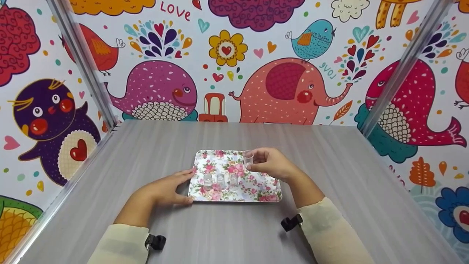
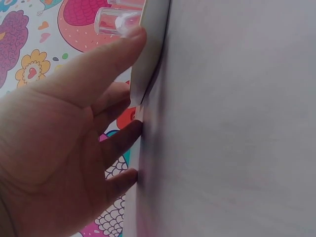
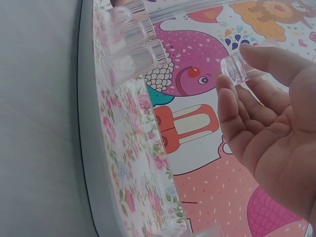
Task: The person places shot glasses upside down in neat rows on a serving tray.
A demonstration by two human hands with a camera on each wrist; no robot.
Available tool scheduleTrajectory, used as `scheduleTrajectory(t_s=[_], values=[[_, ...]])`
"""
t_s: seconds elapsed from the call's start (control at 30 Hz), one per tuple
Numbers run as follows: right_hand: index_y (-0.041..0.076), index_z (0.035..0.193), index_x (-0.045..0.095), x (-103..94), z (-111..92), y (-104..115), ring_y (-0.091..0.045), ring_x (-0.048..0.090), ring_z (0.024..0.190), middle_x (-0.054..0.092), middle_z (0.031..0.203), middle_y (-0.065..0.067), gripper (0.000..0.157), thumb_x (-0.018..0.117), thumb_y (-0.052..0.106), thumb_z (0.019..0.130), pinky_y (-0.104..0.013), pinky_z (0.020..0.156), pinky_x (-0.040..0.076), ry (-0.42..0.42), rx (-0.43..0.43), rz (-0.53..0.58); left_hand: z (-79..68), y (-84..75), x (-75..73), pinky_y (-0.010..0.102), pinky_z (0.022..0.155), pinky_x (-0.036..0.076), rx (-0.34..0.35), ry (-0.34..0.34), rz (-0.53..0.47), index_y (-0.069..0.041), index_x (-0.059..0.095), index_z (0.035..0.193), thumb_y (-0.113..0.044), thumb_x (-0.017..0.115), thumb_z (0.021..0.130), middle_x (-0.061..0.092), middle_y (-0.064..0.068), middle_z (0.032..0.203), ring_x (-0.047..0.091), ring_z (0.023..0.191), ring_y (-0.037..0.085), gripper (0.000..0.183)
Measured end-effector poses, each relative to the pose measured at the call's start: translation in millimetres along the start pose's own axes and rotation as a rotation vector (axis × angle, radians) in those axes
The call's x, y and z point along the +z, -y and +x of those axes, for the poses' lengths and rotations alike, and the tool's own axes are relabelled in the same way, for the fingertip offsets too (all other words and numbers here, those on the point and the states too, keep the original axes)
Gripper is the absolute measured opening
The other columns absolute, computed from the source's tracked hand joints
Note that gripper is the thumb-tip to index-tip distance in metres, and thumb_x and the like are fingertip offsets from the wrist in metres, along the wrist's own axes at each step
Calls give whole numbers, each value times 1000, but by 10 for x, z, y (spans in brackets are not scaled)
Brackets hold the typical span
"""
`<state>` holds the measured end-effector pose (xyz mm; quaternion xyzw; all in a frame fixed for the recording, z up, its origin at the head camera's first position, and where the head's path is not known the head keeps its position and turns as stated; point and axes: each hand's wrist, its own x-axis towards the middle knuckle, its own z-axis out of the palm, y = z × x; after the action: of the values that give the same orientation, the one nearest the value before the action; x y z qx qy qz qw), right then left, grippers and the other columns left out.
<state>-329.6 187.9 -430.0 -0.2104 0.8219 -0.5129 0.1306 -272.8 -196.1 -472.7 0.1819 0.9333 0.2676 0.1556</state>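
Observation:
A floral tray (image 1: 253, 185) lies on the table. Near its front left, three small clear shot glasses (image 1: 220, 181) stand in a row, apparently mouth down. My right hand (image 1: 273, 163) pinches another clear shot glass (image 1: 248, 160) between thumb and fingers, over the tray's back right part. In the right wrist view this held glass (image 3: 234, 70) has its thick base downward, clear of the tray. My left hand (image 1: 166, 189) rests at the tray's left side with fingers extended. Its thumb (image 2: 106, 57) touches the tray's rim near the front corner.
At the bottom of the right wrist view, more clear glass (image 3: 210, 232) shows, cut off by the frame. The grey table (image 1: 234, 231) extends around the tray. Cartoon-printed walls (image 1: 220, 22) with metal posts (image 1: 88, 69) enclose the back and sides.

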Motion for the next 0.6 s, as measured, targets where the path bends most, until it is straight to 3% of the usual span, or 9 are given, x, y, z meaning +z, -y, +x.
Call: scheduleTrajectory(t_s=[0.3,0.6], values=[[8,121,72,-44,-26,-1,-17,67,90,72,100,-4,39,89,19,88,-25,77,61,-1,-26,69,1,-7,-6,65,132,25,7,4,-4,-18,35,169,-42,85,91,25,1,180,23,166,38,97],[6,121,75,-85,-25,-72,-17,64,89,70,98,-3,37,87,26,92,-23,77,60,-44,-36,75,5,-1,-1,66,132,25,9,5,1,-17,35,169,-43,86,90,25,0,180,23,166,39,97]])
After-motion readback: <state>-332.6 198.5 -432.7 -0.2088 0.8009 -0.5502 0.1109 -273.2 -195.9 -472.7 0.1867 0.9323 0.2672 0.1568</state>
